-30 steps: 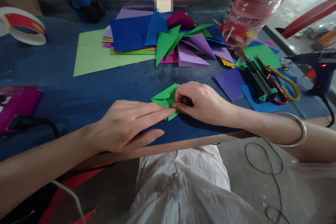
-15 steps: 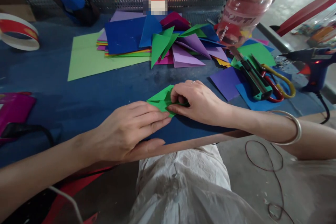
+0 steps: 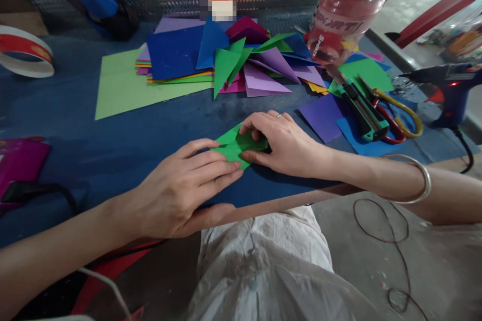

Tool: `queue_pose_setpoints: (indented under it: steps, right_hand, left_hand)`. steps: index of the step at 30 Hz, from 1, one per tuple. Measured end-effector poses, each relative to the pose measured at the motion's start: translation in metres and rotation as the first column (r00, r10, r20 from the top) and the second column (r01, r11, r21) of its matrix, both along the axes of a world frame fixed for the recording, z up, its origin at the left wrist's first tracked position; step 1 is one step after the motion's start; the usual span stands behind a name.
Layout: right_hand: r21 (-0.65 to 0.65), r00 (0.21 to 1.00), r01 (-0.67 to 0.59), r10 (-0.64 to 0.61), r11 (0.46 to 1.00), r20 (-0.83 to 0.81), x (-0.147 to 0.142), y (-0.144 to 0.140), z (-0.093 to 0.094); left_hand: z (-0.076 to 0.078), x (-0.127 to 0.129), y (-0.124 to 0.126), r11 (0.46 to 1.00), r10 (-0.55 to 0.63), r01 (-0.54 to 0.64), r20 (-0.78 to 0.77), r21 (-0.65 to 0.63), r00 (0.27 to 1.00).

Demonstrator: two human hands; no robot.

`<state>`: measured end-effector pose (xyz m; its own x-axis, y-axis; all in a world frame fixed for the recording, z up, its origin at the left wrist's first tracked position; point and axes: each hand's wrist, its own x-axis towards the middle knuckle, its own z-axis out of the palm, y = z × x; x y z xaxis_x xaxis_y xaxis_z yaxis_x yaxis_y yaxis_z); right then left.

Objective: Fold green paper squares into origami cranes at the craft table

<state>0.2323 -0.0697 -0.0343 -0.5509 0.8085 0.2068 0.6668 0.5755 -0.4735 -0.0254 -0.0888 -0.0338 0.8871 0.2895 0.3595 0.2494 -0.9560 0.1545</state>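
A piece of folded green paper (image 3: 231,152) lies near the front edge of the blue table (image 3: 150,130). My left hand (image 3: 192,180) rests flat with its fingers stretched out, their tips pressing on the paper's near left side. From the right, my right hand (image 3: 282,143) pinches a raised flap of the same paper between thumb and curled fingers. Part of the paper is hidden under both hands. A ring and a metal bangle are on my right hand and forearm.
Stacked coloured paper (image 3: 176,52) and folded green and purple pieces (image 3: 267,77) lie behind. To the right are a utility knife (image 3: 363,110), scissors (image 3: 406,115), a hot glue gun (image 3: 450,90) and a pink bottle (image 3: 344,15). A tape roll (image 3: 26,52) stands far left.
My right fingers have lifted the paper's flap a little, showing more of the green inside. My left index finger has risen slightly and spread from the others. The view has shifted a little.
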Motion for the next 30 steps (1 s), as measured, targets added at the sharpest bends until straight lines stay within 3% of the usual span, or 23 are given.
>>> queue_pose_setpoints:
  steps: [10,17,26,30]
  right_hand:
    - [-0.017,0.999,-0.041,0.042,0.999,0.033,0.015,0.004,-0.001]
    - [-0.009,0.996,-0.07,0.07,0.998,0.062,0.017,0.004,0.0]
    - [0.053,0.991,-0.099,0.104,0.994,-0.081,0.022,0.014,-0.004]
    - [0.018,0.974,-0.034,0.037,0.999,-0.222,0.02,0.016,-0.003]
  left_hand:
    - [-0.001,-0.003,0.002,0.999,-0.009,0.009,0.003,-0.041,1.0]
    - [0.001,-0.003,0.002,0.999,-0.047,0.047,0.001,0.019,0.999]
    - [0.0,-0.006,0.0,0.997,-0.043,0.042,0.026,0.058,0.999]
    - [-0.003,-0.007,0.001,0.994,-0.005,0.0,0.042,0.108,0.999]
